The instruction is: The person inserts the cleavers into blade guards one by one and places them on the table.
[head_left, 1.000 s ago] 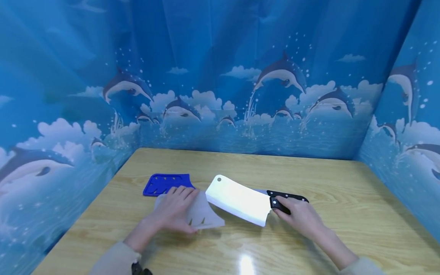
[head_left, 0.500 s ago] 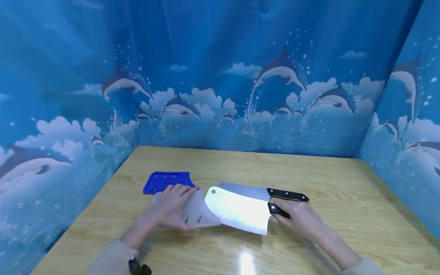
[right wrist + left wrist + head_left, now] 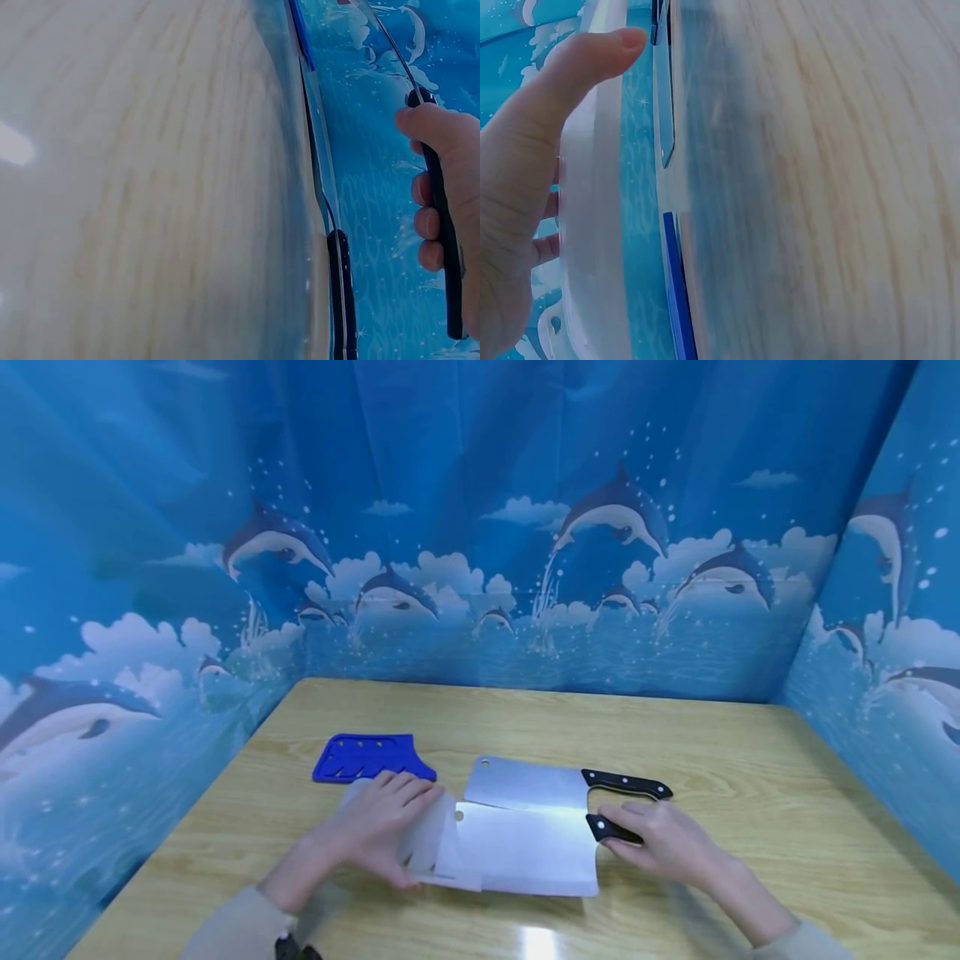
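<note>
In the head view my left hand (image 3: 386, 827) grips a translucent white blade cover (image 3: 427, 843), thumb on the near edge and fingers over the far one. My right hand (image 3: 663, 839) is wrapped round the black handle (image 3: 442, 232) of a cleaver (image 3: 532, 852), whose broad blade points left. The blade's end overlaps the cover's right end; how far it sits inside, I cannot tell. Both are held above the table, as the wrist views show. Just behind lies a second cleaver (image 3: 532, 783) with a black riveted handle. A blue blade cover (image 3: 367, 757) lies beyond my left hand.
The wood-grain table (image 3: 720, 743) carries all of this. A blue curtain (image 3: 465, 527) printed with dolphins and clouds encloses its back and sides. A bright light reflection (image 3: 538, 943) shows at the near edge.
The held cleaver has turned flatter and come lower and nearer, its end now overlapping the white cover. More of the cleaver lying behind is now uncovered. The left hand has shifted slightly.
</note>
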A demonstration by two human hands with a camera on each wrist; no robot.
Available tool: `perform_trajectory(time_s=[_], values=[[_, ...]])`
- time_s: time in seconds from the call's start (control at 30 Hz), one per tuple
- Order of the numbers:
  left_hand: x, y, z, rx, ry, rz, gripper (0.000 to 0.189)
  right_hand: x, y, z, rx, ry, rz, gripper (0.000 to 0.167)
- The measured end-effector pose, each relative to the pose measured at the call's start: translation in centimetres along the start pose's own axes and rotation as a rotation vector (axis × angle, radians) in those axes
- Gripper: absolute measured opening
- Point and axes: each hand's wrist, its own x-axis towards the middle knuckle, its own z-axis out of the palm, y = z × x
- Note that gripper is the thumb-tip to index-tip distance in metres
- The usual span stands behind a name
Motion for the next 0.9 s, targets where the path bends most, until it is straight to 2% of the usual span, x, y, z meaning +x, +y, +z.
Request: perform_trajectory(time_s=[0.13,0.43,0.57,0.67,0.9], values=[[0.3,0.2,-0.2,0.008,0.041,0.015,0.11,-0.1,0.3,-0.1,0.006,0.019,-0.012,0.03],[0.6,0.3,-0.2,0.032,0.105,0.05,0.108,0.1,0.8,-0.5,0.03,-0.016,-0.024,0.033],[0.6,0.6,-0.2,0.062,0.08,0.101,0.107,0.6,0.9,-0.8,0.017,-0.057,-0.043,0.032],[0.6,0.9,0.0,0.064,0.042,0.121,0.106,0.8,0.9,-0.7,0.007,-0.056,-0.071,0.033],[0.1,1.5,-0.5,0.047,0.018,0.079,0.106,-0.3,0.7,-0.4,-0.005,0.024,-0.069,0.039]])
